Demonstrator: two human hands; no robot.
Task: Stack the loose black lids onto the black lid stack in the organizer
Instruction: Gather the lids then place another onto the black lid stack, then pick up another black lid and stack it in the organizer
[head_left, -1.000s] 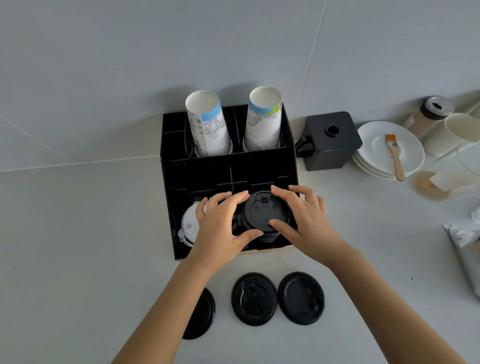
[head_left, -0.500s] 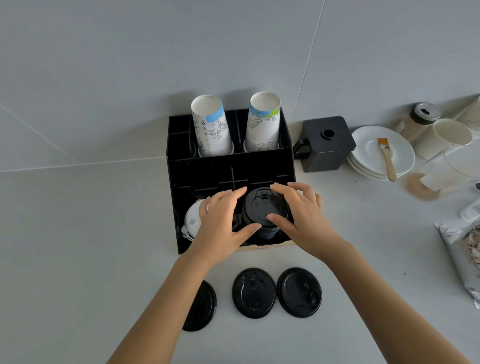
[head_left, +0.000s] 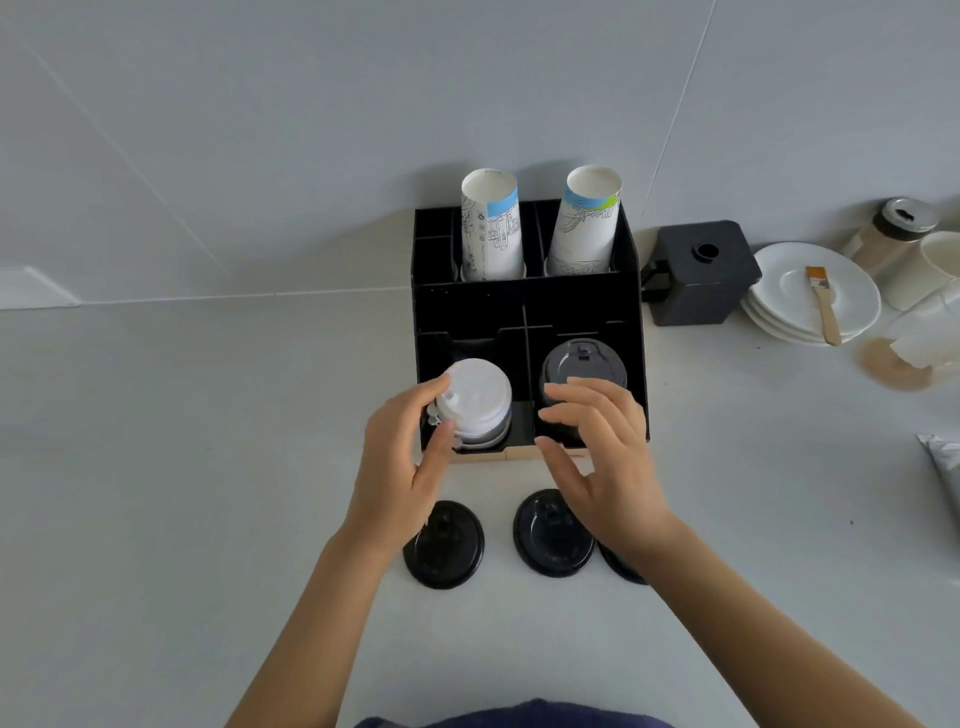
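The black organizer (head_left: 524, 306) stands on the counter against the wall. Its front right compartment holds the black lid stack (head_left: 584, 364); a white lid stack (head_left: 475, 395) fills the front left one. Three loose black lids lie on the counter in front: a left lid (head_left: 447, 545), a middle lid (head_left: 550, 535) and a right lid (head_left: 621, 566) mostly hidden under my right wrist. My left hand (head_left: 400, 467) hovers open in front of the white stack. Just in front of the black stack, my right hand (head_left: 602, 457) is open and holds nothing.
Two paper cup stacks (head_left: 491, 228) (head_left: 587, 223) stand in the organizer's back row. To the right are a black box with a handle (head_left: 701, 270), white saucers (head_left: 810, 296) with a brush (head_left: 823, 301), a jar (head_left: 893, 228) and a white cup (head_left: 930, 270). A foil bag (head_left: 943, 462) lies at the right edge.
Both hands have let go of the black lid stack and drawn back toward me, fingers spread. The camera view has shifted, so the organizer appears farther right.
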